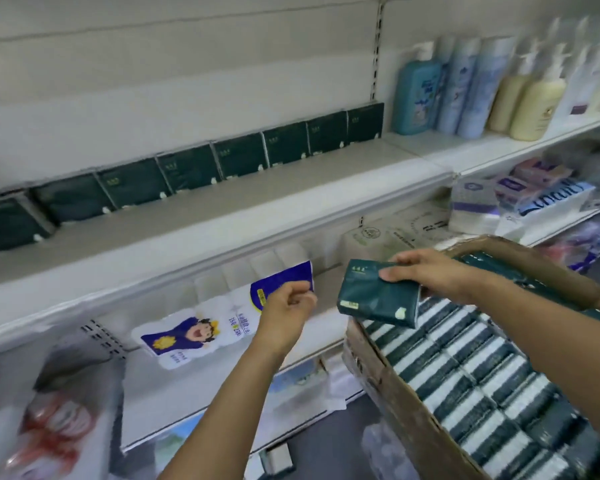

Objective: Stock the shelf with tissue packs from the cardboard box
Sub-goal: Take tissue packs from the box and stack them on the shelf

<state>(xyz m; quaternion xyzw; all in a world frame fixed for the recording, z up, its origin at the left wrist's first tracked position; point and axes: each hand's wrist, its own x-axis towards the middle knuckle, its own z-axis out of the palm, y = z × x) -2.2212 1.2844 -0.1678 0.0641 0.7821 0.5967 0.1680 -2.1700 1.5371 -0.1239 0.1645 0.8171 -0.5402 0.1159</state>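
White shop shelving (222, 216) fills the wall in front of the person, its back panels pale and bare above the goods. At the centre of things, the right hand (426, 273) grips a dark green tissue pack (374, 296), with the thumb laid across its near face and the fingers wrapped over its far edge. The pack is held tilted in the air, just above the near left corner of the cardboard box (388, 386). That box stands at the right, open at the top and packed tight with rows of matching green packs (465, 368) set on edge, their white ends showing. Beside the held pack, a little apart from it, the left hand (286, 310) hangs with its fingers loosely curled and nothing in them. It hovers in front of a bagged toilet-roll pack (194, 336), blue and white with a cartoon figure, which lies on the lower shelf. Higher up, a row of green packs (187, 169) stands upright along the back of the upper shelf, with the front strip of that shelf bare. Further right on the same level stand tall bottles (465, 88), blue and cream, some with pump tops. Below them lie purple and white wrapped packs (475, 206).
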